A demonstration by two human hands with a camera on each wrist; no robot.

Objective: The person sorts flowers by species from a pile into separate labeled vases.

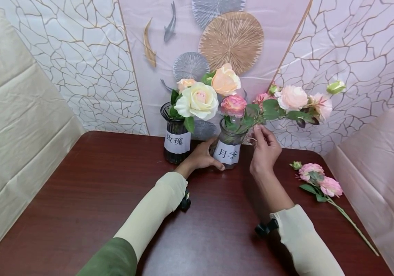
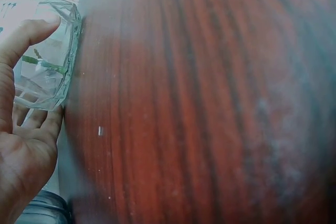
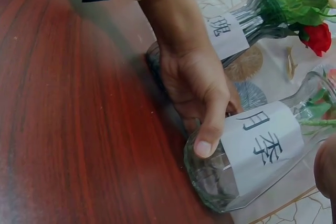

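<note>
My left hand grips the lower part of a clear glass vase, thumb at the front near the base. The vase's white label reads 月季, and a green stem end shows through the glass in the left wrist view. By the vase's mouth, my right hand pinches the stem of a pale pink flower spray that leans out to the right. Darker pink blooms stand at the rim. Whether the pinched stem's end is inside the vase, I cannot tell.
Left of the held vase stands a dark glass vase labelled 玫瑰, holding cream and peach roses and a red rose. A pink flower stem lies at the right of the brown table. Patterned cloth hangs behind.
</note>
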